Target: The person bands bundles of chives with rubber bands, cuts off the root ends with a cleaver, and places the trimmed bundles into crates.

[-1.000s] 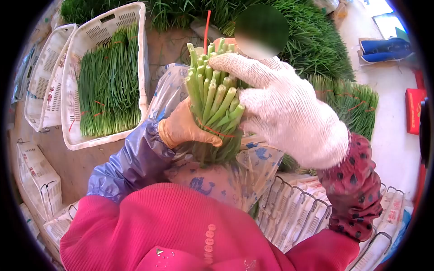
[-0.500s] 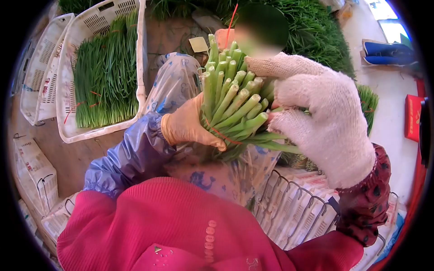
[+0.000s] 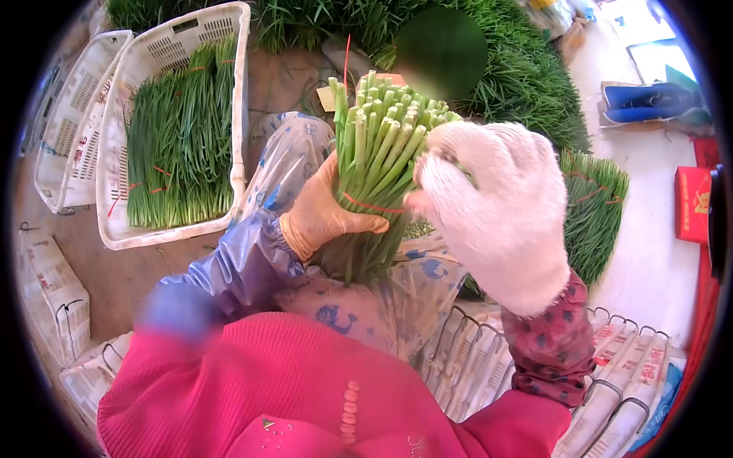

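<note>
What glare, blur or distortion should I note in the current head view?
Head view: wide-angle bending with black corners; bright panels washed out at upper right; a round smoothed patch beyond the green bundle; a blurred spot over the blue sleeve; white-gloved right hand slightly soft, the bundle's cut ends fairly crisp.

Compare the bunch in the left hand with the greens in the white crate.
The held bunch is gripped in the left hand, cut ends up; the crate greens lie flat in the white crate. The held bunch shows mostly thick, pale-green stalks; the crate greens show mostly thin, dark leaves. Both are green and have reddish ties.
</note>
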{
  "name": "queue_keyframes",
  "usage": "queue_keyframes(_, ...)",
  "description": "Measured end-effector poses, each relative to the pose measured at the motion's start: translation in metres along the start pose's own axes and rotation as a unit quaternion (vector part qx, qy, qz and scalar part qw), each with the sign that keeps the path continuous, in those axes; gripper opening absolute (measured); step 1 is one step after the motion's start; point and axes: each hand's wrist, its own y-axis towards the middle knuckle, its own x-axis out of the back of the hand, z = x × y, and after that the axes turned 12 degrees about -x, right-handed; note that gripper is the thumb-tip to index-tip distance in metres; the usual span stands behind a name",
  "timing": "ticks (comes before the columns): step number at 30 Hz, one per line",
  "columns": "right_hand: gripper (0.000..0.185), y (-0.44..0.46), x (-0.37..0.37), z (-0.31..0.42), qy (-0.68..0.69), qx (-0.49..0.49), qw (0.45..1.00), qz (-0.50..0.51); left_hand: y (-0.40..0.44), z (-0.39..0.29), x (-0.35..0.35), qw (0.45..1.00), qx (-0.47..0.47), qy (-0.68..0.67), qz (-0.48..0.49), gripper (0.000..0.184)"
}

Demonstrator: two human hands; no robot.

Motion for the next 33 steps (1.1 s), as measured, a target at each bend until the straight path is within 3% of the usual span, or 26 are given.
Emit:
queue_keyframes(5, 0.028, -0.004, -0.018, -0.001, -0.032, 0.025, 0.999, -0.008, -0.003, 0.002, -0.005, 1.000, -0.008, -0.029, -0.003, 0.101)
queue_keyframes(11, 0.021, 0.003, -0.014, 0.006, -0.037, -0.031, 0.994, 0.101, -0.004, 0.001, -0.006, 0.999, 0.017, -0.032, -0.005, 0.099)
queue_keyframes(13, 0.017, 0.001, -0.022, 0.006, -0.016, -0.038, 0.999, 0.034, -0.003, 0.001, -0.008, 0.999, 0.030, -0.043, -0.007, 0.097)
queue_keyframes(14, 0.018, 0.000, -0.020, 0.006, -0.029, -0.040, 0.998, 0.049, -0.003, 0.001, -0.009, 0.999, 0.033, -0.043, -0.001, 0.097)
queue_keyframes(17, 0.018, 0.009, 0.004, 0.001, 0.084, -0.154, 0.976, -0.132, -0.001, -0.001, -0.007, 0.998, 0.034, -0.060, 0.003, 0.093)
queue_keyframes(18, 0.018, 0.011, 0.017, -0.011, 0.194, -0.193, 0.943, -0.186, 0.000, 0.011, 0.002, 1.000, -0.020, -0.015, 0.017, 0.089)
queue_keyframes(20, 0.018, 0.009, 0.039, -0.033, 0.401, -0.213, 0.854, -0.253, -0.001, 0.012, 0.011, 1.000, -0.014, 0.005, 0.015, 0.088)
queue_keyframes(22, 0.020, 0.004, 0.044, -0.020, 0.331, -0.235, 0.906, -0.120, -0.001, 0.011, 0.014, 1.000, -0.030, 0.001, -0.003, 0.082)
queue_keyframes(24, 0.024, -0.005, 0.038, 0.005, 0.139, -0.283, 0.938, 0.144, 0.001, 0.003, 0.010, 0.999, -0.024, -0.025, -0.007, 0.081)
queue_keyframes(25, 0.025, -0.015, 0.020, 0.010, 0.079, -0.256, 0.947, 0.177, 0.002, 0.000, 0.009, 0.998, -0.013, -0.053, -0.010, 0.080)
queue_keyframes(28, 0.029, -0.029, -0.031, 0.022, 0.009, -0.252, 0.957, 0.142, 0.000, 0.005, 0.007, 0.998, -0.022, -0.053, -0.016, 0.074)
queue_keyframes(29, 0.023, -0.034, -0.044, 0.017, 0.046, -0.209, 0.975, 0.065, 0.000, 0.007, 0.009, 0.998, -0.028, -0.046, -0.015, 0.068)
queue_keyframes(30, 0.020, -0.034, -0.042, 0.015, 0.103, -0.192, 0.975, 0.030, 0.001, 0.015, 0.015, 0.998, -0.019, -0.056, -0.004, 0.082)
queue_keyframes(31, 0.019, -0.036, -0.039, 0.013, 0.161, -0.169, 0.972, -0.005, 0.002, 0.014, 0.017, 0.998, -0.031, -0.050, -0.009, 0.082)
queue_keyframes(33, 0.009, -0.047, -0.023, 0.014, 0.335, -0.254, 0.907, -0.002, -0.001, 0.012, 0.016, 0.995, -0.072, 0.069, 0.001, 0.086)
